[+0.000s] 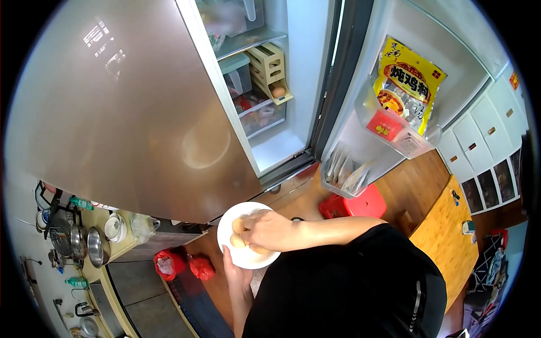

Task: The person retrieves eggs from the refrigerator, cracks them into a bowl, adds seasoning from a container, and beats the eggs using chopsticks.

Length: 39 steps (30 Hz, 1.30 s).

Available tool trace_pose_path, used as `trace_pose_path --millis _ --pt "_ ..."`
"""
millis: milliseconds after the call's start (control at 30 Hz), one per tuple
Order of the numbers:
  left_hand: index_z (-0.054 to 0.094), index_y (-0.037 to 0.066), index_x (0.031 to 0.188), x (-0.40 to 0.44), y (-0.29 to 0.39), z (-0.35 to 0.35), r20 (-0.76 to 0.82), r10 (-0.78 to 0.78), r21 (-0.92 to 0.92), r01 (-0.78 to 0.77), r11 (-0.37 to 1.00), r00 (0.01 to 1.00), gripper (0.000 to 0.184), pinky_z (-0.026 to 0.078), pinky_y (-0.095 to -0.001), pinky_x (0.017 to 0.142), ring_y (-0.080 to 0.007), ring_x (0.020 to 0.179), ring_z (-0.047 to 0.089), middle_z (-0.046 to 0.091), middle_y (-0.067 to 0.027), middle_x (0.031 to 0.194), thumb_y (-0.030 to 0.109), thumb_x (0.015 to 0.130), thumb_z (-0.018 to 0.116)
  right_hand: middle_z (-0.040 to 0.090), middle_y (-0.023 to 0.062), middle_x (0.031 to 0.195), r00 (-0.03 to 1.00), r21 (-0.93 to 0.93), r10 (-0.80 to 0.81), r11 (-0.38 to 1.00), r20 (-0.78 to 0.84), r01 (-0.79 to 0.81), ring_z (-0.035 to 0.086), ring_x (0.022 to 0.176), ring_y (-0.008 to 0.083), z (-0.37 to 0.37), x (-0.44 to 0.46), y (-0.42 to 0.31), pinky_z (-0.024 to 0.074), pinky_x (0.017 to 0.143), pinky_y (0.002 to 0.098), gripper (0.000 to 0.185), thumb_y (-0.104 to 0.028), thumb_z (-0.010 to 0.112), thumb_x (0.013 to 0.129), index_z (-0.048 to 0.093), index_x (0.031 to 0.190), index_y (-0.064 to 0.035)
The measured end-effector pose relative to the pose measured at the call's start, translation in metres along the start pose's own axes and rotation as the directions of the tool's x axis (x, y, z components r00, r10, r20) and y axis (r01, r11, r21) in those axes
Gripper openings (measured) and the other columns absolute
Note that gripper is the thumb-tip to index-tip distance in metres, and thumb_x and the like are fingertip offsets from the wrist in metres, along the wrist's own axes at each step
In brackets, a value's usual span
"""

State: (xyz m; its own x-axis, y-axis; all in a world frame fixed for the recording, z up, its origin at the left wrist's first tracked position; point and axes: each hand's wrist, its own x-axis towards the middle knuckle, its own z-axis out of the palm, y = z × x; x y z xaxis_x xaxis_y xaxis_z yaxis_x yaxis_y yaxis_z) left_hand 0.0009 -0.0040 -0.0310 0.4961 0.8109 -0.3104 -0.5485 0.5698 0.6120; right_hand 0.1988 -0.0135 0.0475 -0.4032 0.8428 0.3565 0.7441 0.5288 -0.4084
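Note:
A white bowl (262, 262) with several light brown eggs (238, 240) in it is held in front of my body. My left hand (238, 272) grips the bowl's near left rim, thumb on the edge. Over the bowl, my right hand (266, 230) reaches in with its fingers bent down on the eggs; its palm hides part of them, and whether an egg is in its fingers cannot be made out. Inside the open fridge, one brown egg (278, 92) lies at the bottom of a beige egg rack (267, 65).
The open fridge door (445, 67) holds a yellow packet (408, 84). Below it stands a red stool (360, 204). A wooden table (445, 242) is at the right. On the left, a counter (121, 248) bears metal bowls (97, 247), near red bags (171, 265) on the floor.

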Motion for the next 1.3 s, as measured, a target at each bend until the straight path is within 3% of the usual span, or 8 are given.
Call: trace_pose_path --millis 267,400,500,667,800,867,933,1300 --pt "0.031 0.003 0.149 -0.003 0.009 0.006 -0.022 -0.008 0.010 0.008 1.000 1.000 0.061 0.037 -0.0448 0.112 -0.0303 0.135 0.043 0.041 -0.0147 0.149 0.046 0.105 0.029 0.065 0.0113 0.105 0.813 -0.134 -0.031 0.989 -0.582 -0.058 0.063 0.089 0.0226 -0.073 -0.069 -0.003 0.0497 0.076 0.0353 0.019 -0.005 0.070 0.079 0.067 0.096 -0.0112" --pt "0.036 0.005 0.147 -0.007 0.019 -0.001 0.025 0.000 -0.074 0.002 0.997 1.000 0.058 0.038 -0.0444 0.111 -0.0294 0.132 0.047 0.046 -0.0123 0.146 0.045 0.105 0.031 0.048 0.0162 0.127 -0.064 -0.061 -0.177 0.622 -0.982 -0.780 0.049 0.117 0.0232 -0.174 -0.207 0.059 0.0406 0.103 0.0394 0.032 -0.009 0.045 0.102 0.044 0.131 0.0048" --pt "0.035 0.005 0.147 -0.014 0.030 -0.004 0.032 0.017 -0.043 -0.016 0.999 0.999 0.058 0.038 -0.0444 0.111 -0.0300 0.132 0.047 0.046 -0.0126 0.146 0.045 0.106 0.030 0.048 0.0186 0.134 -0.498 0.274 -0.099 0.735 -0.862 -0.621 0.046 0.126 0.0278 -0.239 -0.307 0.119 0.0344 0.110 0.0386 0.046 -0.027 0.039 0.106 0.040 0.139 0.0050" --pt "0.033 0.004 0.148 -0.024 0.042 -0.019 0.014 0.036 -0.011 -0.035 0.999 0.999 0.060 0.037 -0.0448 0.112 -0.0300 0.133 0.046 0.044 -0.0131 0.148 0.046 0.105 0.030 0.049 0.0119 0.141 -0.140 0.809 0.833 0.553 -0.535 0.200 0.048 0.129 0.0273 -0.233 -0.336 0.194 0.0402 0.106 0.0436 0.063 -0.052 0.043 0.100 0.046 0.140 -0.0029" --pt "0.031 0.004 0.148 -0.048 0.056 -0.028 -0.035 0.058 -0.020 -0.058 0.998 0.998 0.061 0.036 -0.0448 0.112 -0.0296 0.135 0.044 0.042 -0.0142 0.148 0.046 0.105 0.029 0.056 0.0163 0.132 -0.079 0.808 0.824 0.566 -0.561 0.164 0.055 0.119 0.0291 -0.203 -0.320 0.154 0.0460 0.100 0.0435 0.048 -0.035 0.040 0.101 0.053 0.132 -0.0011" --pt "0.029 0.003 0.149 -0.049 0.055 -0.034 -0.034 0.077 -0.048 -0.078 0.996 0.996 0.061 0.035 -0.0446 0.113 -0.0292 0.136 0.042 0.041 -0.0150 0.149 0.046 0.105 0.028 0.053 0.0164 0.135 0.206 0.072 0.377 0.604 -0.903 -0.793 0.054 0.121 0.0276 -0.168 -0.349 0.135 0.0423 0.103 0.0408 0.044 -0.028 0.042 0.102 0.051 0.132 0.0027" --pt "0.030 0.004 0.149 -0.057 0.055 -0.039 -0.059 0.095 -0.061 -0.099 0.993 0.994 0.061 0.035 -0.0447 0.113 -0.0293 0.136 0.043 0.041 -0.0150 0.149 0.046 0.105 0.028 0.045 0.0160 0.142 -0.069 0.535 0.548 0.770 -0.833 -0.347 0.045 0.130 0.0256 -0.153 -0.273 0.069 0.0367 0.108 0.0380 0.044 -0.020 0.048 0.101 0.042 0.139 0.0036" --pt "0.034 0.004 0.148 -0.113 0.076 -0.091 -0.244 0.248 -0.089 -0.277 0.957 0.937 0.064 0.039 -0.0435 0.110 -0.0315 0.130 0.048 0.046 -0.0157 0.145 0.050 0.104 0.032 0.019 0.0244 0.155 0.430 -0.269 -0.044 0.835 -0.902 -0.480 0.019 0.144 0.0377 -0.044 -0.018 0.056 0.0135 0.117 0.0478 0.086 -0.007 0.064 0.085 0.011 0.152 0.0022"
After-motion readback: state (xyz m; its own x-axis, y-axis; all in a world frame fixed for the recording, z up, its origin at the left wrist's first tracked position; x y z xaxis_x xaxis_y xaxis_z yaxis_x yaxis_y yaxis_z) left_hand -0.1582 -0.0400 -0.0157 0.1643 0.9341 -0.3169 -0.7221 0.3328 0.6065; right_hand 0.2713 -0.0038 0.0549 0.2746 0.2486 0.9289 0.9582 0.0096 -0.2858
